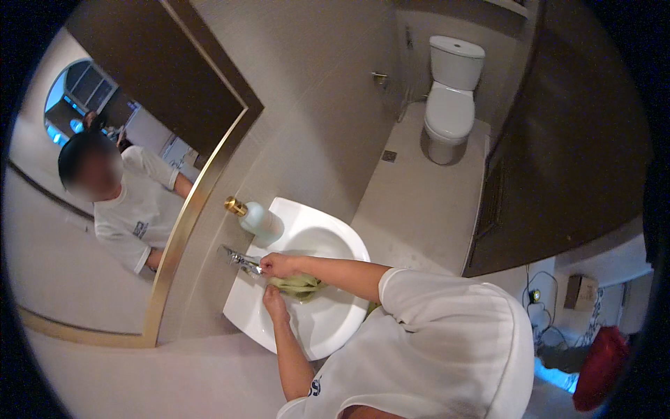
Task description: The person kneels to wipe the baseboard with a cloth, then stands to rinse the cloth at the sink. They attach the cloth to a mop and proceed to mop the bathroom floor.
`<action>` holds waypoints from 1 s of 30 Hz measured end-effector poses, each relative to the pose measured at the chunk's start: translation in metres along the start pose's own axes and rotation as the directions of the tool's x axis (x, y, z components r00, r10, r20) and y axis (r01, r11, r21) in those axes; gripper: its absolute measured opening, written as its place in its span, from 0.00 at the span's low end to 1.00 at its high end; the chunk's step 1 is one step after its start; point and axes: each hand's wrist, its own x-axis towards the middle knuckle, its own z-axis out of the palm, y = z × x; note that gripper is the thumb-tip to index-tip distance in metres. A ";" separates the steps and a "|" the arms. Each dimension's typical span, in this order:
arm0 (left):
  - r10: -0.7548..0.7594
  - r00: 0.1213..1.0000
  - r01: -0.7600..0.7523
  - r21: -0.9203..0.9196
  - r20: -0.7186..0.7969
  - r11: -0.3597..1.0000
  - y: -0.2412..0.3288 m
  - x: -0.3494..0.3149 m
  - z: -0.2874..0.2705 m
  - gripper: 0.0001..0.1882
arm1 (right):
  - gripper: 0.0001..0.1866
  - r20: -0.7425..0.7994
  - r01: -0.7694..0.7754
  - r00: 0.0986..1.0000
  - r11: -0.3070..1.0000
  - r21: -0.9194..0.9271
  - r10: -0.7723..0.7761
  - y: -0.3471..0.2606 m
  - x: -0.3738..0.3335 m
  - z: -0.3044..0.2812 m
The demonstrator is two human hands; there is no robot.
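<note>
A yellow-green cloth [300, 285] hangs in the white washbasin [351, 246], stretched between my two hands just by the tap. My right hand [279, 265] is closed on the cloth's upper edge, close against the chrome tap [241, 260]. Below it, my left hand [275, 303] grips the cloth's near-side edge over the basin rim. Whether water is running cannot be made out. On the basin's back corner, beyond my right hand, stands a pale blue pump bottle [261, 222] with a gold top.
A gold-framed mirror [183, 227] covers the wall behind the tap and reflects a person in a white shirt. At the back stands a white toilet [450, 112]. A floor drain [389, 156] lies before it. To the right is a dark door [558, 160]; a red item [601, 369] sits farther down.
</note>
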 end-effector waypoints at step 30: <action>-0.022 0.925 0.380 -0.924 0.379 0.054 -0.041 0.017 0.025 0.21 | 0.11 -0.287 0.059 0.928 0.856 -0.514 -0.236 -0.010 -0.041 0.082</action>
